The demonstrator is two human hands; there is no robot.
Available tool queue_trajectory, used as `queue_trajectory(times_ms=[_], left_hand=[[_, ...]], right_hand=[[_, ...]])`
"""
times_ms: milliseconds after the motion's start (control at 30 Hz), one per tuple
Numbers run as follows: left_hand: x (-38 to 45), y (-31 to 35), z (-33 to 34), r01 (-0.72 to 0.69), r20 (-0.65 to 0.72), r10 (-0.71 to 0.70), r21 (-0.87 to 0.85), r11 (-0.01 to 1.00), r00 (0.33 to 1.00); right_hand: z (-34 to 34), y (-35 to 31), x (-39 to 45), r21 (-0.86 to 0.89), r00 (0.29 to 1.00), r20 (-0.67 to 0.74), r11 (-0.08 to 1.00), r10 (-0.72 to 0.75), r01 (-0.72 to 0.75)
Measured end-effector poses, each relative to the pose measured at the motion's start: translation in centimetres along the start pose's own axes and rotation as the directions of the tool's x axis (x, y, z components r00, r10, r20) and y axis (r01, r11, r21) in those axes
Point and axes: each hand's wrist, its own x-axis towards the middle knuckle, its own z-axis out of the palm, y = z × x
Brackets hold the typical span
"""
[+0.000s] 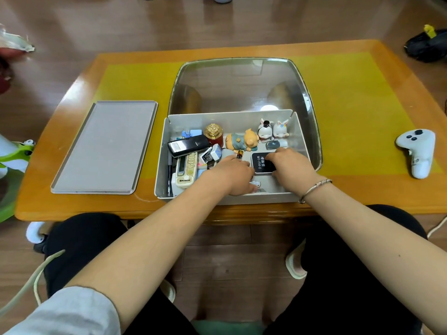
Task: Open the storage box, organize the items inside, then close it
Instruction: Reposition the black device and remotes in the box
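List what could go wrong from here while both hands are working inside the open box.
1. The two rabbit figurines and the pig figurine sit just behind the right hand; a careless reach could knock them over.
2. The clear lid stands tilted open behind the box; a jolt to the box might drop it onto the hands.
3. The loose battery beside the left hand could roll under other items.

Both forearms are bare. The left arm wears a pale grey sleeve (72, 313) pushed up past the elbow, its cuff edge bunched. The right wrist carries a thin silver bracelet (314, 188) (a small barrel-shaped clasp shows on top). Black trousers (87, 240) cover both legs, and light slippers (294, 265) are on the feet
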Motion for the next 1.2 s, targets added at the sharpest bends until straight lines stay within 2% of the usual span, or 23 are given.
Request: queue_trajectory(times_ms=[267, 633, 1067, 1133, 1200], left_hand=[[0.21, 0.09, 0.3, 0.018, -0.025, -0.02, -0.058, 0.998, 0.999], [0.96, 0.67, 0.5, 0.036, 0.012, -0.036, -0.028, 0.999, 0.999], [0.81, 0.82, 0.51, 0.055, 0.001, -0.055, -0.076, 0.996, 0.998], [0.79, 0.86, 0.39, 0.055, -0.027, -0.057, -0.071, 0.996, 0.998], [0.54, 0.75, 0.29, 0.044, -0.13, -0.055, -0.081, 0.996, 0.99]], right_hand=[[-0.12, -0.21, 0.54, 0.04, 0.998, -0.045, 0.998, 0.05, -0.048], [0.0, -0.32, 0.65, 0.056, 0.993, -0.069, 0.994, 0.097, -0.093], [0.11, -0.28, 0.5, 0.083, 0.993, -0.039, 0.991, 0.112, -0.109], [0.04, -0.39, 0.66, 0.089, 0.991, -0.054, 0.989, 0.125, -0.119], [-0.01, -0.47, 0.83, 0.084, 0.989, -0.07, 0.989, 0.131, -0.125]])
